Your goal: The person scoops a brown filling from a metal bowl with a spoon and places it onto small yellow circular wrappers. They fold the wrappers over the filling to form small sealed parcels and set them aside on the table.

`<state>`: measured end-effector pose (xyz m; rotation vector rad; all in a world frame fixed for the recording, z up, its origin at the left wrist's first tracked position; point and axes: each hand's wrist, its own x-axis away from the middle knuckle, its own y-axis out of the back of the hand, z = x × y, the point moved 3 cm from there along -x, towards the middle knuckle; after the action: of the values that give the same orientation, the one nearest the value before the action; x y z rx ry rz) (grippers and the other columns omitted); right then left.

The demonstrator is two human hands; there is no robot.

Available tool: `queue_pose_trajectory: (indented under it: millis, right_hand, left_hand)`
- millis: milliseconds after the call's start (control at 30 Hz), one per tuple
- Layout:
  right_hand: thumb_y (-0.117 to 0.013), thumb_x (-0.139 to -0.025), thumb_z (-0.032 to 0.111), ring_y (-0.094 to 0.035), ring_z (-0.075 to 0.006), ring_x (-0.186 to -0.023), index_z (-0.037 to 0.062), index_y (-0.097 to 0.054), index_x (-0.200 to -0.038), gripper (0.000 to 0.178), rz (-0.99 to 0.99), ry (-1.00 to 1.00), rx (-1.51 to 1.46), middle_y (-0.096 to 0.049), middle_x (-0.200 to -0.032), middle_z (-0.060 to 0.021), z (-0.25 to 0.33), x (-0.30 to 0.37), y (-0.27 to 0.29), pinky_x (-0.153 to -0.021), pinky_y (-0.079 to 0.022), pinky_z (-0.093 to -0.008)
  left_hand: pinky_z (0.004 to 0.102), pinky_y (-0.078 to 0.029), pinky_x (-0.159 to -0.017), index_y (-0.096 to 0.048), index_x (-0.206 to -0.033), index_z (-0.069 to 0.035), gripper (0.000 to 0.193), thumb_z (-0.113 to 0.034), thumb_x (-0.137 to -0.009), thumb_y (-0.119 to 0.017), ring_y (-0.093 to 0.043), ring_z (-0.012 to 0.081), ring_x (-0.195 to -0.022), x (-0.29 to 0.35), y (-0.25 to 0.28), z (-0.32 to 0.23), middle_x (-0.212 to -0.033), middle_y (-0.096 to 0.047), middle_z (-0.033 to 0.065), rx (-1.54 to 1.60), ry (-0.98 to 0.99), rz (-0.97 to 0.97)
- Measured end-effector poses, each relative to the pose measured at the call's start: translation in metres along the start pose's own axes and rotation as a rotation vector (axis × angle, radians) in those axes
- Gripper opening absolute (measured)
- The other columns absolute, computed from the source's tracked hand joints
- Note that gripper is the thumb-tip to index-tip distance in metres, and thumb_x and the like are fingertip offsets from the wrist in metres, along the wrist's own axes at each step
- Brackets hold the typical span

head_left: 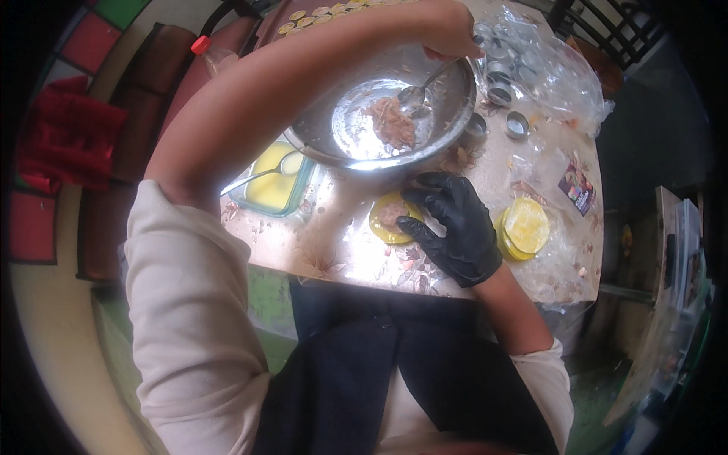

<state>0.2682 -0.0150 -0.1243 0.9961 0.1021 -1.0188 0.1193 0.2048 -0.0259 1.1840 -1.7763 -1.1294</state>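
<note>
Near the table's front edge lies a round yellow wrapper (376, 226) with a patch of minced filling (391, 215) on it. My right hand (455, 227), in a black glove, rests over its right side, thumb and forefinger spread apart at the filling. A wide steel bowl (303, 136) stands beyond, holding more filling (393, 123) and a metal spoon (412, 97). My bare left hand (449, 30) reaches across to the bowl's far right rim, beside several metal rings (499, 92). Its fingers are bent together, and what they grip is hidden.
A glass container (292, 193) of yellow mixture with a spoon (262, 176) stands at left. Stacked yellow wrappers (525, 227) lie at right, near clear plastic bags (561, 83) and a printed card (576, 187). Several yellow rounds (322, 14) line the far side, near a red-capped bottle (203, 47).
</note>
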Motion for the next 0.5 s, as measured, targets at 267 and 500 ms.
queue_pose_trajectory:
  millis: [267, 500]
  right_hand:
    - [-0.084, -0.082, 0.022, -0.064, -0.0314, -0.109, 0.0083, -0.072, -0.113, 0.036, -0.019, -0.004, -0.008, -0.066, -0.119, -0.0117, -0.003, -0.002, -0.001, -0.09, -0.055, -0.0415]
    - [-0.076, -0.088, 0.014, -0.066, -0.0324, -0.105, 0.0076, -0.072, -0.112, 0.025, -0.055, -0.009, -0.005, -0.069, -0.112, -0.0122, -0.005, -0.002, 0.002, -0.09, -0.054, -0.0422]
  left_hand:
    - [0.0435, -0.057, -0.089, -0.077, -0.105, 0.0, 0.046, -0.042, -0.085, -0.076, -0.073, 0.0356, -0.1, -0.011, -0.005, 0.007, -0.103, -0.076, 0.022, -0.111, -0.08, -0.125]
    - [0.0471, -0.049, -0.105, -0.067, -0.133, 0.001, 0.073, -0.06, -0.094, -0.066, -0.064, 0.0392, -0.12, 0.014, 0.008, -0.004, -0.131, -0.068, 0.0242, -0.191, -0.064, -0.12]
